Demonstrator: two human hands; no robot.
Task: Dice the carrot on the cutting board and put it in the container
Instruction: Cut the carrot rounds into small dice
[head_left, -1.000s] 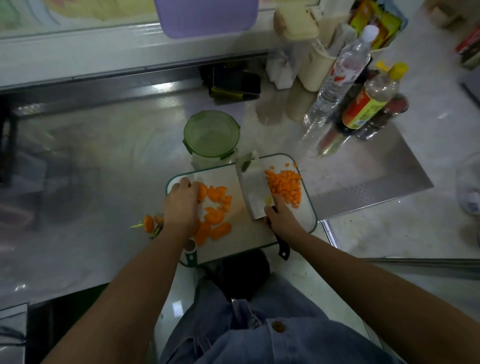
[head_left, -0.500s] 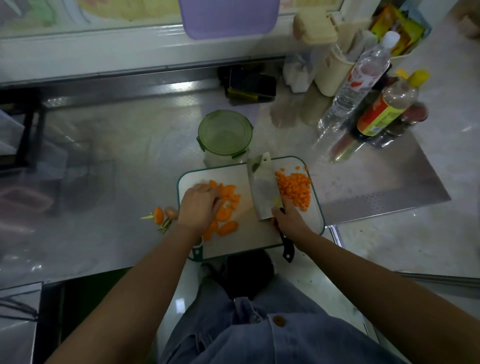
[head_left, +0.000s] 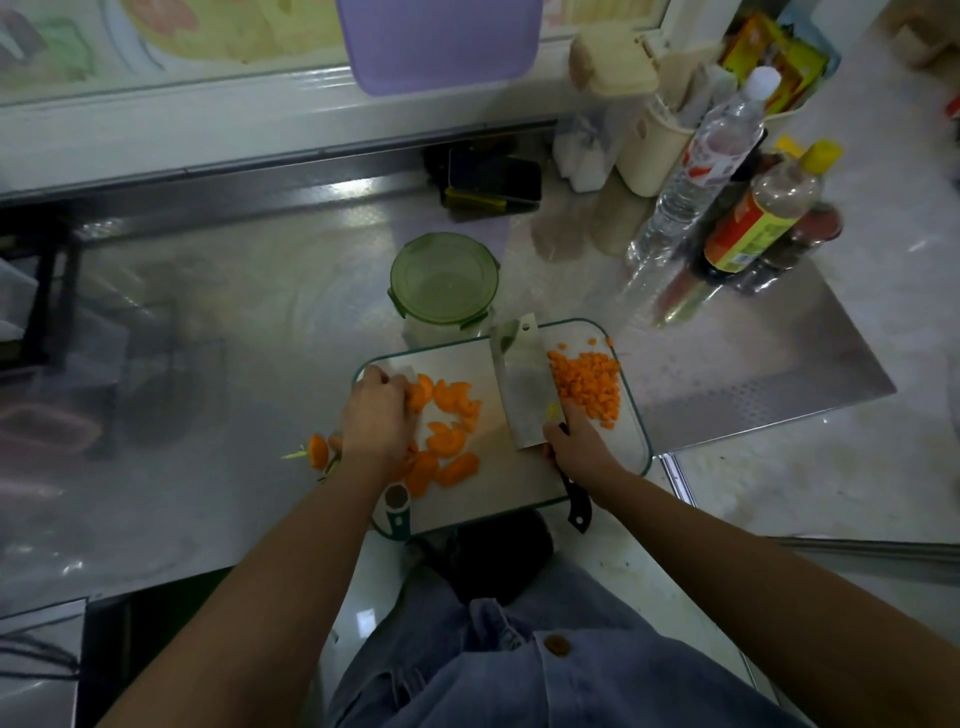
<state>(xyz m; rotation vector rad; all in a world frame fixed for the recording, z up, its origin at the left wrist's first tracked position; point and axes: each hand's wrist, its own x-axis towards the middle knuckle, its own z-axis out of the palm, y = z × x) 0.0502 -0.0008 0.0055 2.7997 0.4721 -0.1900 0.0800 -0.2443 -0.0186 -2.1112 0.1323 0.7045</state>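
A white cutting board (head_left: 483, 499) with a green rim lies at the counter's front edge. Orange carrot slices (head_left: 452, 431) are spread over its left half, and a pile of diced carrot (head_left: 587, 387) sits on its right half. My left hand (head_left: 376, 415) rests on the left slices with curled fingers gathering them. My right hand (head_left: 574, 441) grips the black handle of a cleaver (head_left: 522, 384), whose broad blade lies between the slices and the dice. Just behind the board stands a clear container with a green lid (head_left: 444, 280) closed on it.
Carrot ends (head_left: 318, 451) lie on the steel counter left of the board. Bottles (head_left: 696, 171) and a sauce bottle (head_left: 758, 213) stand at the back right, with a cream holder (head_left: 649, 150). A dark phone (head_left: 493, 179) lies behind the container.
My left hand has shifted over the carrot slices, pulling them together. The cleaver stays in about the same place on the board. My head has moved, so the scene sits further right.
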